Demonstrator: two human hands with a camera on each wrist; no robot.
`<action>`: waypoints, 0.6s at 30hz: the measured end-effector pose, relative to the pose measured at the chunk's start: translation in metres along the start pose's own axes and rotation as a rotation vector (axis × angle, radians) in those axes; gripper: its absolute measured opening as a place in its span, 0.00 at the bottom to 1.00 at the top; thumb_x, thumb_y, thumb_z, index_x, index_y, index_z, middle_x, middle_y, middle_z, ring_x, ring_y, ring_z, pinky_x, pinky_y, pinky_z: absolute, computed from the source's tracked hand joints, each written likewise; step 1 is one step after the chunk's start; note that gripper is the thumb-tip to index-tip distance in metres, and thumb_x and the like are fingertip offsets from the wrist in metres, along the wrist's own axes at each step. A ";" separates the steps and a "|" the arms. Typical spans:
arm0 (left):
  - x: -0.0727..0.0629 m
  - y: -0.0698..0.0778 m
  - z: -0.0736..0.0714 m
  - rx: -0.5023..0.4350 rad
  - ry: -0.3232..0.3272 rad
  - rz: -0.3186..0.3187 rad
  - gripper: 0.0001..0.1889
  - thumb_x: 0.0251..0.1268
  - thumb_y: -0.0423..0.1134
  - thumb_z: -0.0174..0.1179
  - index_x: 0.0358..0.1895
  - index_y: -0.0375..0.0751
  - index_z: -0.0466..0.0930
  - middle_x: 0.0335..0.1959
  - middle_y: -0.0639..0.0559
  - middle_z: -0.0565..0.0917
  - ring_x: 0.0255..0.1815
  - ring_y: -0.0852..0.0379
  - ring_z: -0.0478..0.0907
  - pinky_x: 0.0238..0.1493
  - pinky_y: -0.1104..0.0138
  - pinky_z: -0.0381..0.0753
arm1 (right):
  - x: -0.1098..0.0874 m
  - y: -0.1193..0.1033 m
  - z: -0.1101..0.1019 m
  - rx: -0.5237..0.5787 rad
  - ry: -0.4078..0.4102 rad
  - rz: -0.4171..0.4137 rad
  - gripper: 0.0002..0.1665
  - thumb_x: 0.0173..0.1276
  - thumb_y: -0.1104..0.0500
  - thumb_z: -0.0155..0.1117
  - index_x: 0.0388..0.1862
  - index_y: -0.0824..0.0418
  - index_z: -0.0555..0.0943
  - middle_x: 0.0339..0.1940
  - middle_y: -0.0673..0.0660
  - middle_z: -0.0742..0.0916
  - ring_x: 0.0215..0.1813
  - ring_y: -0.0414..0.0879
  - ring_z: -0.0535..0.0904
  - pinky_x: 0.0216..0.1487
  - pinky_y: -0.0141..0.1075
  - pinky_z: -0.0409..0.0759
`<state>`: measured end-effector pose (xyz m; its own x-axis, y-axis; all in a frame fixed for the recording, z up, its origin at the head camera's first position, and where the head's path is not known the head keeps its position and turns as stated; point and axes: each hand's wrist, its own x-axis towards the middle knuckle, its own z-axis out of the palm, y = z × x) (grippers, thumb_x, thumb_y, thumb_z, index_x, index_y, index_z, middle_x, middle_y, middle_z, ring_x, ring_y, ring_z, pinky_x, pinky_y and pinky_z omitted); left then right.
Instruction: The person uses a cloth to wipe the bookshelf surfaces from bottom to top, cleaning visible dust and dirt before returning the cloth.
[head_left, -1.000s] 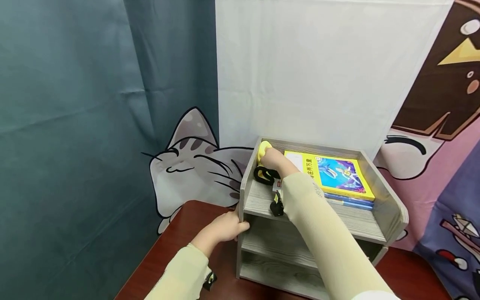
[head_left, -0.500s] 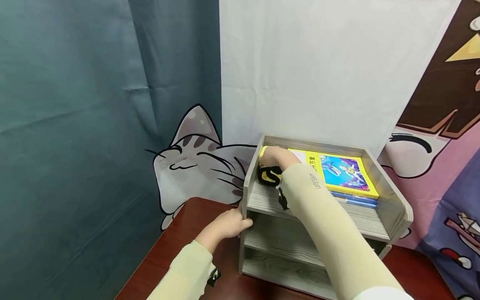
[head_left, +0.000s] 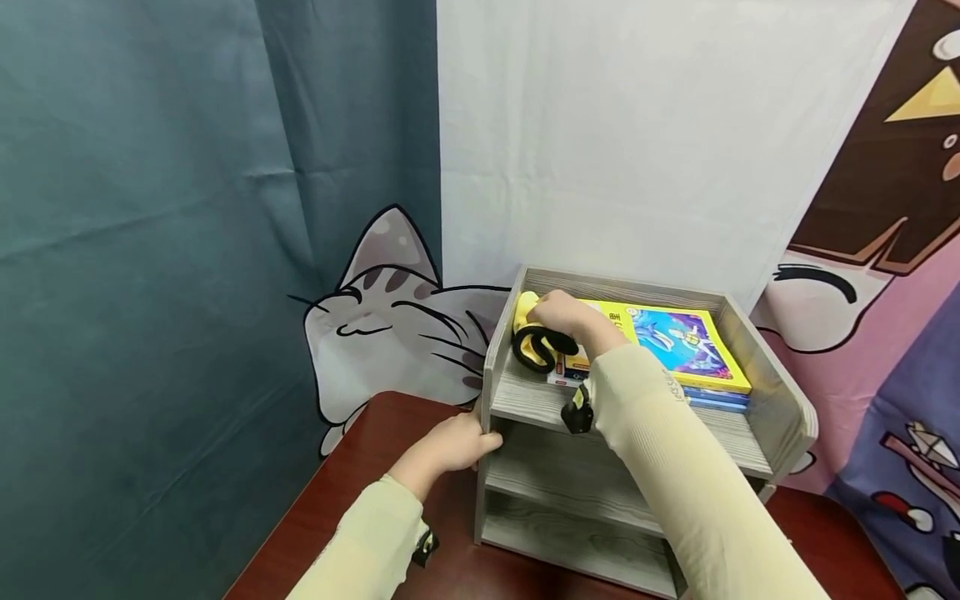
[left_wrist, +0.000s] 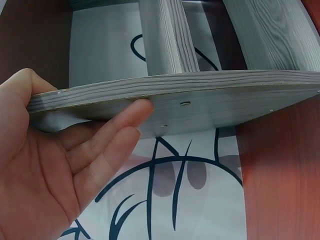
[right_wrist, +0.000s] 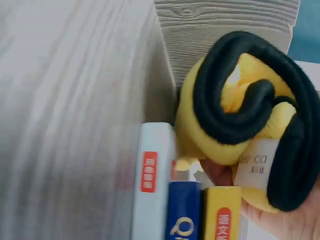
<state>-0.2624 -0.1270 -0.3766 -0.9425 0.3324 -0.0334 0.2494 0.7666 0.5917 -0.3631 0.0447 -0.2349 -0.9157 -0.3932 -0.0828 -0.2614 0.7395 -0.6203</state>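
Observation:
In the head view a grey wood-grain shelf unit (head_left: 555, 521) stands on a table. My left hand (head_left: 450, 446) grips the front edge of its left side panel (left_wrist: 170, 84), thumb on one face and fingers along the other. In the top tray's left corner, my right hand (head_left: 564, 317) holds a rolled yellow plush item (right_wrist: 192, 130) with thick black trim and a small cloth label. Fingers show below and behind the plush in the right wrist view. Several book spines (right_wrist: 221, 212) stand close by it, white, blue and yellow.
A yellow book with a sea picture (head_left: 686, 342) lies over blue ones (head_left: 716, 400) in the top tray. Raised walls bound the tray at left, back and right (head_left: 772, 400). The reddish-brown table (head_left: 352, 475) reaches to a cat-printed curtain (head_left: 367, 333).
My right hand has shifted to the right off the tray's corner, and more of the plush and the book spines shows. The left hand keeps its grip on the panel.

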 end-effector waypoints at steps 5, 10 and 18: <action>0.001 -0.001 0.000 -0.004 0.007 -0.002 0.10 0.61 0.46 0.48 0.32 0.43 0.71 0.10 0.53 0.73 0.13 0.59 0.73 0.26 0.64 0.71 | -0.003 -0.004 0.010 0.036 0.031 0.008 0.09 0.57 0.63 0.47 0.20 0.59 0.61 0.24 0.55 0.67 0.24 0.44 0.63 0.29 0.34 0.65; -0.001 -0.003 -0.001 -0.004 0.009 -0.004 0.10 0.60 0.45 0.48 0.28 0.43 0.69 0.09 0.53 0.72 0.13 0.58 0.73 0.25 0.64 0.70 | -0.002 -0.010 0.022 -0.254 0.062 -0.009 0.07 0.55 0.63 0.49 0.20 0.59 0.64 0.25 0.56 0.72 0.29 0.49 0.69 0.33 0.36 0.68; -0.004 -0.006 -0.004 -0.003 0.009 0.001 0.09 0.60 0.44 0.48 0.30 0.43 0.70 0.09 0.53 0.72 0.13 0.58 0.72 0.25 0.64 0.70 | 0.006 -0.019 0.027 -0.437 0.057 0.053 0.11 0.60 0.59 0.54 0.20 0.59 0.69 0.28 0.60 0.78 0.35 0.53 0.74 0.42 0.41 0.74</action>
<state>-0.2608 -0.1350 -0.3764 -0.9442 0.3285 -0.0256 0.2499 0.7646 0.5941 -0.3548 0.0133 -0.2447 -0.9435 -0.3267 -0.0551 -0.3067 0.9241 -0.2278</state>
